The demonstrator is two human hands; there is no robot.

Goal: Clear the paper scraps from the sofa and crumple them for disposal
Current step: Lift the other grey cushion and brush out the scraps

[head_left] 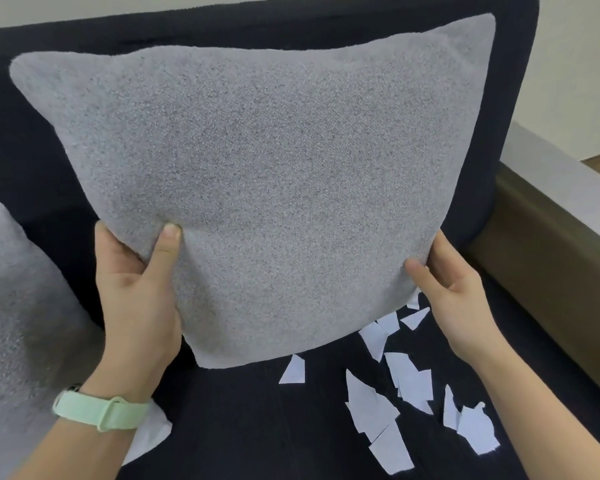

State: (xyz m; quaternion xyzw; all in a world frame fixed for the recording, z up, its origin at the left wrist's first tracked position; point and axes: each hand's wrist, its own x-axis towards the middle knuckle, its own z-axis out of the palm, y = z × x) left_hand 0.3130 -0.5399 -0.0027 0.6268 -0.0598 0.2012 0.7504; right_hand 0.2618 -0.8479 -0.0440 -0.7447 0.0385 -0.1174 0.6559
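Presently: one grey cushion point(257, 174), held upright above the dark sofa point(239, 427) seat, its top against the backrest. Left hand point(136, 299) closed on the cushion's lower left edge, thumb pressed on the front face, fingers hidden behind; pale green band point(101, 412) on that wrist. Right hand point(454, 292) closed on the lower right edge, thumb on the front, fingers behind. White paper scraps point(409, 382), many, torn and angular, scattered flat on the seat toward its right front corner, some overlapping, a few tucked under the cushion's lower edge. One larger white piece point(153, 434) under the left wrist. Second grey cushion point(18, 323) at the seat's left edge.
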